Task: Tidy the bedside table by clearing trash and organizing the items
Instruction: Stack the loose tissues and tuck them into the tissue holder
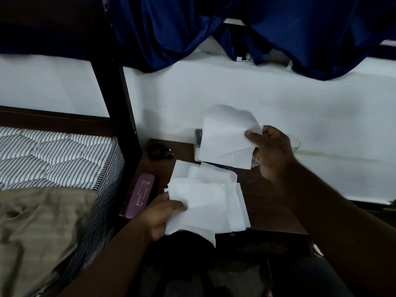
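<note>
- The bedside table (267, 202) stands between the bed (53, 168) and the white wall, with blue curtains (278, 28) hanging above.
- The left hand (162, 213) pinches a loose stack of white papers (205, 202) at its left edge, thumb on top; the stack lies over the table's front edge, its long axis running front to back.
- The right hand (272, 151) is clamped on a single folded sheet (227, 142), raised above the table's back edge and tilted, its free end pointing left and up.
- A purple case (142, 195) lies along the table's left edge, lengthwise front to back.
- A black cable (158, 151) is coiled at the back left corner.
- A glass (294, 144) shows behind the right hand.
- A grey-white device (197, 144) sits behind the raised sheet, mostly hidden.
</note>
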`<control>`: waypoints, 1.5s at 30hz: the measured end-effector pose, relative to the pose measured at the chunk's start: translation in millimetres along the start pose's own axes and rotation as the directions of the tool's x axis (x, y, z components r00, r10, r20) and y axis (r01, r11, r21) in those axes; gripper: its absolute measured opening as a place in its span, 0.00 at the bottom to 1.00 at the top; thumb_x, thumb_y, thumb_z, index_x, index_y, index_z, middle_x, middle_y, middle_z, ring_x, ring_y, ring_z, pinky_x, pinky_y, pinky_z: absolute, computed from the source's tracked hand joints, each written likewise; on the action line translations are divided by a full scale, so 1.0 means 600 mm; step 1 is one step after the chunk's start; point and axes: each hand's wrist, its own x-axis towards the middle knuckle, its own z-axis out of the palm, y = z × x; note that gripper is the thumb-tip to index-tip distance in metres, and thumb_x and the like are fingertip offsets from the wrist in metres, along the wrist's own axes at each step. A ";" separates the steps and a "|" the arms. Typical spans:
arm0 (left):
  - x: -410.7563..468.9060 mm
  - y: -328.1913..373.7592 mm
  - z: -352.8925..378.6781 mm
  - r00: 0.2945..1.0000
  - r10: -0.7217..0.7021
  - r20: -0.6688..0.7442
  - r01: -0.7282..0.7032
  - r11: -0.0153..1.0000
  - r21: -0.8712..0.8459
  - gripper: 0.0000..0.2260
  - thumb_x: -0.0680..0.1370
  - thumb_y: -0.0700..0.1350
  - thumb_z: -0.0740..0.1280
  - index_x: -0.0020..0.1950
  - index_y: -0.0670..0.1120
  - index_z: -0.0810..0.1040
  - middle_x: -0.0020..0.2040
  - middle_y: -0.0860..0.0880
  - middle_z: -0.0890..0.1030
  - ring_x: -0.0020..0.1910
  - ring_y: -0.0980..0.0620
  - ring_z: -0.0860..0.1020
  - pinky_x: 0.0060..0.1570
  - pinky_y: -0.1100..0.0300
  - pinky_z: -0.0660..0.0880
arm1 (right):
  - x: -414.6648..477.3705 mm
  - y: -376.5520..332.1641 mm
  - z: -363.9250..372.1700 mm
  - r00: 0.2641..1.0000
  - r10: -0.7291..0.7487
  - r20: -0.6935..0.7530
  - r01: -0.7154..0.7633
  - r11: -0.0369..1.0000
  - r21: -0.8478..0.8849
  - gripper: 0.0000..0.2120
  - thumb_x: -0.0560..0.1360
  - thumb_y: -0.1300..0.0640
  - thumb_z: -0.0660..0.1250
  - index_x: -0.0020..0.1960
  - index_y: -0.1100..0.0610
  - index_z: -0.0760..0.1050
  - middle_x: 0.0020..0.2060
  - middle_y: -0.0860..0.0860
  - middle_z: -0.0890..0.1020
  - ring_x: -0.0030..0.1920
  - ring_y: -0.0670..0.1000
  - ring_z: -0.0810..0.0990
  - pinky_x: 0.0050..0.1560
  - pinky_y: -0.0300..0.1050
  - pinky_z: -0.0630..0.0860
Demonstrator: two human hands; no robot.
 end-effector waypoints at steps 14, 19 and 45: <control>-0.022 0.022 0.022 0.989 0.068 0.128 -0.040 0.975 -0.216 0.17 0.72 0.38 0.68 0.61 0.40 0.84 0.61 0.38 0.85 0.55 0.40 0.86 0.49 0.49 0.84 | -0.082 0.076 -0.019 0.893 0.334 0.301 -0.318 0.943 -0.100 0.16 0.74 0.69 0.71 0.61 0.67 0.79 0.55 0.65 0.85 0.52 0.63 0.84 0.56 0.60 0.82; -0.022 0.025 0.019 0.985 0.049 0.165 0.005 0.951 -0.310 0.21 0.77 0.47 0.65 0.68 0.40 0.80 0.65 0.39 0.83 0.61 0.42 0.84 0.57 0.48 0.83 | -0.088 0.095 -0.017 0.913 0.282 0.294 -0.250 0.958 -0.144 0.09 0.72 0.69 0.73 0.52 0.63 0.82 0.45 0.60 0.88 0.40 0.57 0.88 0.36 0.47 0.83; -0.015 0.025 0.020 0.935 0.170 0.310 -0.032 0.914 -0.405 0.23 0.71 0.30 0.58 0.60 0.38 0.84 0.65 0.36 0.82 0.59 0.40 0.84 0.56 0.47 0.83 | -0.075 0.119 -0.002 0.989 0.099 0.109 -0.066 0.961 -0.269 0.09 0.73 0.59 0.77 0.51 0.58 0.81 0.45 0.56 0.88 0.50 0.63 0.86 0.54 0.62 0.81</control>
